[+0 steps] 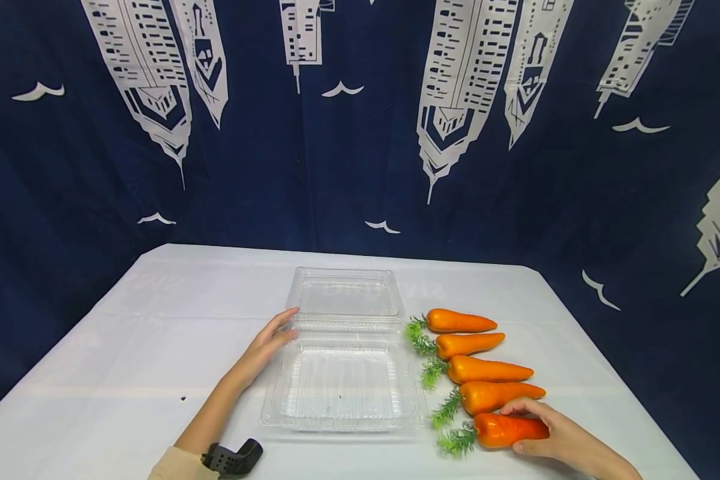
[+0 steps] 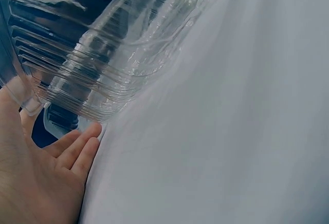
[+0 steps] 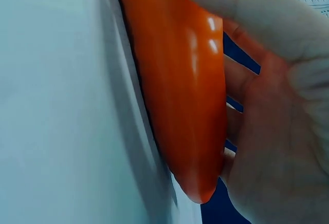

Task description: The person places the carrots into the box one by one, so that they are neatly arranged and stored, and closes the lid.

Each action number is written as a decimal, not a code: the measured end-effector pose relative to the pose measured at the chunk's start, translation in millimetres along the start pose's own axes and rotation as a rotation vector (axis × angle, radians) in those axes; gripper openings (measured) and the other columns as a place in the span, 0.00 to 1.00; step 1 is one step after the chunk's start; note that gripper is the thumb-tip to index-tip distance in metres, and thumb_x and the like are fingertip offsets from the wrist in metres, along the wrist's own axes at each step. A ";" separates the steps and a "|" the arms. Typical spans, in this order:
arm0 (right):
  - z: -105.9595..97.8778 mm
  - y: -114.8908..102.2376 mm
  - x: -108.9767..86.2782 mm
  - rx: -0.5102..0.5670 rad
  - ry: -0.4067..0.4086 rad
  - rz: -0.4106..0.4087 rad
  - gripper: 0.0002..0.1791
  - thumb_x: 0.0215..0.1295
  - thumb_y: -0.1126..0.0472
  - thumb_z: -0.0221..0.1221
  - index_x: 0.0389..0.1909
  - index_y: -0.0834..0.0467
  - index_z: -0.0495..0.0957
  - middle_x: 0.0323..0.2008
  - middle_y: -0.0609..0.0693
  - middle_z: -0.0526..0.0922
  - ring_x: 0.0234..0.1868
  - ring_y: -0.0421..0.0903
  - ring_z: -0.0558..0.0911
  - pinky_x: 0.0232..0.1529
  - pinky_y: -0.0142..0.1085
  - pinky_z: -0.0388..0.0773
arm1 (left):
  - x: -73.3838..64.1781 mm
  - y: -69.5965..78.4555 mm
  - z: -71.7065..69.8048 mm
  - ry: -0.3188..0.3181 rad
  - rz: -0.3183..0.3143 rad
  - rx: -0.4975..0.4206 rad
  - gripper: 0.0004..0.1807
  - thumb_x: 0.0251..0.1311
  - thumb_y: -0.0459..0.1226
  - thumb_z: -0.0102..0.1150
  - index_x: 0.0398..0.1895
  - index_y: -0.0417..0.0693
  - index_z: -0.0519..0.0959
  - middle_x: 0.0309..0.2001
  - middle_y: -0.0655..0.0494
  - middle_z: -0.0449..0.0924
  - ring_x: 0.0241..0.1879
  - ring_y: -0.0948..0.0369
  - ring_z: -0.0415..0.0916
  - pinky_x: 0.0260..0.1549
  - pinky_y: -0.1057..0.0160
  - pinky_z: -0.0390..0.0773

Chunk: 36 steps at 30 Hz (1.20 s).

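Orange carrots (image 1: 489, 369) with green leafy tops (image 1: 458, 440), five in all, make a row between the clear plastic box (image 1: 339, 387) and the right edge of the bench (image 1: 132, 347). The right hand (image 1: 564, 435) pinches the front carrot (image 1: 504, 430), the one farthest from the bench's far edge, with its thumb on one side and fingers on the other. The box sits wide open near the middle of the white bench, its lid (image 1: 345, 297) toward the far edge. The left hand (image 1: 264, 345) is spread, thumb away from the fingers, touching the box's left side.
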State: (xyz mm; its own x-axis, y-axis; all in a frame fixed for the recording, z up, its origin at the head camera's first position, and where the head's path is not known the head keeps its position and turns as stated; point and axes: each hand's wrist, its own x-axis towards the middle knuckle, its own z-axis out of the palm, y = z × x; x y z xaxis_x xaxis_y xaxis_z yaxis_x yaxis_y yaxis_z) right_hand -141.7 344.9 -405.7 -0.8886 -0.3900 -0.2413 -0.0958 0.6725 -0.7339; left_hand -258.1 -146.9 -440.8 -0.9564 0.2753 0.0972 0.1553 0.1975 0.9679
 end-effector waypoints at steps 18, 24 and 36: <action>-0.8 1.9 -2.1 0.008 -0.049 0.100 0.29 0.54 0.53 0.61 0.56 0.59 0.68 0.54 0.59 0.72 0.39 0.23 0.68 0.47 0.46 0.71 | -0.8 -1.0 1.9 -0.014 -0.007 -0.005 0.29 0.62 0.47 0.44 0.67 0.58 0.55 0.70 0.41 0.45 0.68 0.40 0.46 0.62 0.35 0.49; -2.6 1.8 -1.1 0.012 -0.044 0.074 0.29 0.54 0.52 0.62 0.55 0.60 0.68 0.54 0.60 0.72 0.39 0.23 0.68 0.41 0.25 0.69 | -1.2 1.0 1.3 -0.012 -0.004 0.008 0.29 0.62 0.47 0.44 0.67 0.59 0.55 0.70 0.41 0.44 0.68 0.40 0.46 0.61 0.34 0.49; -2.8 3.1 -0.7 -0.023 -0.022 0.083 0.31 0.52 0.49 0.62 0.55 0.59 0.69 0.53 0.59 0.73 0.37 0.25 0.68 0.40 0.27 0.69 | -0.4 0.5 0.3 -0.015 0.004 0.006 0.29 0.62 0.46 0.45 0.67 0.57 0.55 0.70 0.41 0.44 0.68 0.40 0.45 0.62 0.34 0.48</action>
State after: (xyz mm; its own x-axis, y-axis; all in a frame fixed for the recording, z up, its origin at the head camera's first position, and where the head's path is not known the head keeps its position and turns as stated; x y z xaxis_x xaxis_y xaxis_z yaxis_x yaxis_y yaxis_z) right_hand -142.7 349.1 -406.0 -0.8841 -0.3457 -0.3144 -0.0327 0.7169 -0.6964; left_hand -257.6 -146.6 -440.4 -0.9520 0.2900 0.0977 0.1605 0.2015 0.9662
